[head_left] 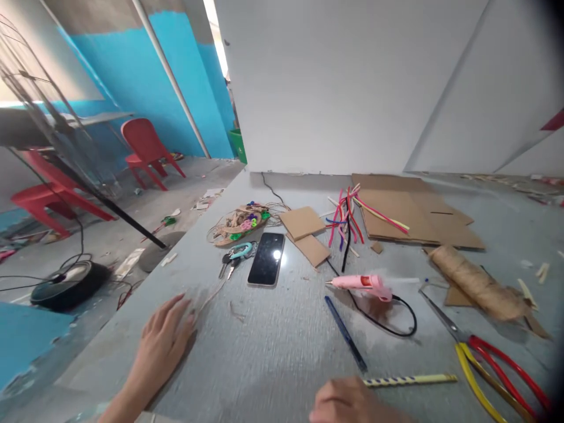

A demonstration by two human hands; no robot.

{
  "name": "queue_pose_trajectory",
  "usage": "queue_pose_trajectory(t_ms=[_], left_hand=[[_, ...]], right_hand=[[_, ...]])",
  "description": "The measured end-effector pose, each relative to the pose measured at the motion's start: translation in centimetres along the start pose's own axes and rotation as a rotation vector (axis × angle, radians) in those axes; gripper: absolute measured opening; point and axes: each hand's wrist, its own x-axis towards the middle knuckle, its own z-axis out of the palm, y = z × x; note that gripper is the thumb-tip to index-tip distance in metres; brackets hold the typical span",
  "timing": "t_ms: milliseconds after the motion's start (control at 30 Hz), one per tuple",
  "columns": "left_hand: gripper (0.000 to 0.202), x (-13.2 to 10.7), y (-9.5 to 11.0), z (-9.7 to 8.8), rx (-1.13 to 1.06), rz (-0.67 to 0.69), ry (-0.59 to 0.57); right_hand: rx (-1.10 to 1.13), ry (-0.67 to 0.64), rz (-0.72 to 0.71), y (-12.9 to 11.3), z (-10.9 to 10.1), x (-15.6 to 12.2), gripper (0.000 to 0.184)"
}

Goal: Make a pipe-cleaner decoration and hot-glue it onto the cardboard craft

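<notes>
My left hand [161, 343] lies flat on the grey table [264, 364] near its left edge, fingers stretched out, holding nothing; a thin strand of twine runs past its fingertips. My right hand [350, 404] shows only partly at the bottom edge, fingers curled, touching the end of a yellow striped stick [409, 380]. A blue pen [346, 333] and a pink glue gun [363, 285] with a black cord lie just beyond it.
A black phone [267, 258], keys [235, 255], a twine craft piece [240, 223], cardboard pieces [304, 230], pipe cleaners [348, 220], a twine roll [476, 282] and red-yellow scissors [484, 358] lie on the table. Red chairs [147, 150] stand on the floor to the left.
</notes>
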Motion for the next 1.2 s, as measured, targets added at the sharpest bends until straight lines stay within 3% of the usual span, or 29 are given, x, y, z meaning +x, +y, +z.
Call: queue_pose_trajectory(t_ms=[100,333,600,933,1100,1200], left_hand=[[0.046,0.3,-0.3,0.1,0.061,0.084,0.056],[0.036,0.7,0.2,-0.3,0.139,0.18,0.121],[0.034,-0.4,0.4,-1.3,0.109,0.405,0.089],[0.03,0.5,0.0,-1.2,0.117,0.474,-0.041],[0.027,0.4,0.5,-1.4,0.091,0.406,-0.05],[0.023,0.4,1.3,-1.4,0.06,0.36,0.046]], right_hand=[[0.068,0.051,0.055,-0.2,-1.5,0.4,0.022],[0.108,0.135,-0.036,-1.0,-3.5,1.7,0.016],[-0.098,0.13,-0.298,-1.1,-2.3,1.8,0.025],[-0.352,0.082,-0.378,-1.1,-2.3,1.8,0.012],[-0.444,0.079,-0.25,-1.5,-2.9,1.3,0.011],[-0.531,0.076,-0.149,-1.9,-4.9,-0.2,0.012]])
